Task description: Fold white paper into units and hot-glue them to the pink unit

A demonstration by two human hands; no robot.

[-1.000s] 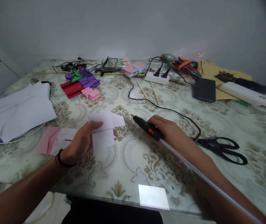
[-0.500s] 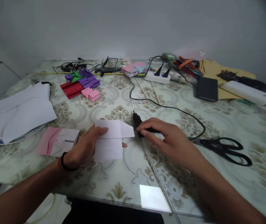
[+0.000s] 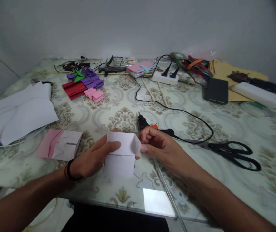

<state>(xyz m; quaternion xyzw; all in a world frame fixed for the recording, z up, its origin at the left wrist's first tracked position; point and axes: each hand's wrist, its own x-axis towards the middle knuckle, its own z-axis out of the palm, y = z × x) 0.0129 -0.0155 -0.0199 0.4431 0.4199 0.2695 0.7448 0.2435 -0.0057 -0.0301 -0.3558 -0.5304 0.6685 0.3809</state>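
A folded white paper [image 3: 120,165] is held by my left hand [image 3: 94,157], thumb on top and fingers underneath. My right hand [image 3: 156,146] pinches the small flap at the paper's right edge, which stands partly raised. Just beyond my right hand, a black glue gun [image 3: 143,122] with an orange trigger lies on the table, its nozzle pointing away. A clear glue stick [image 3: 168,190] runs from near my right hand to the table's front edge. To the left rests a pink and white folded paper [image 3: 66,145].
Black scissors [image 3: 232,154] lie at the right. White sheets [image 3: 24,111] cover the left side. Purple [image 3: 93,82], red [image 3: 73,89] and pink [image 3: 94,94] folded papers sit at the back left. A power strip [image 3: 164,78] and a black box [image 3: 216,91] are farther back.
My right hand has let go of the glue gun and taken the paper's flap, which is now bent up. My left hand and the white paper have moved right and nearer.
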